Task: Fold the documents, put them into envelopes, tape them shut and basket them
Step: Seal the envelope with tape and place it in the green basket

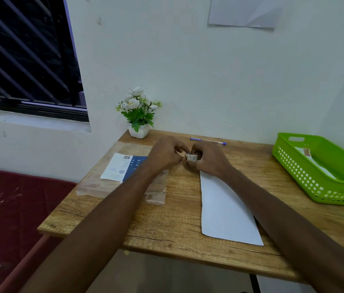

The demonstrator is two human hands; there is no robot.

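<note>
A small roll of brownish translucent tape (191,157) sits between the two hands, held above the far middle of the wooden counter (167,218). The right hand (208,158) has its fingers (196,154) curled round the roll, gripping it. The left hand (163,154) meets it from the other side, thumb and fingertips pinched together at the roll's edge; whether they have hold of a loose tape end is too small to tell.

A long white paper envelope (228,210) lies flat on the counter just below the right hand, running toward the near edge. To the left lies a clear plastic packet with a white-and-blue printed label (124,168), partly under the left forearm. A bright green perforated plastic basket (315,178) stands at the right, with white envelopes inside. A blue pen (208,141) and a small white pot of artificial white flowers (138,115) stand near the wall.
</note>
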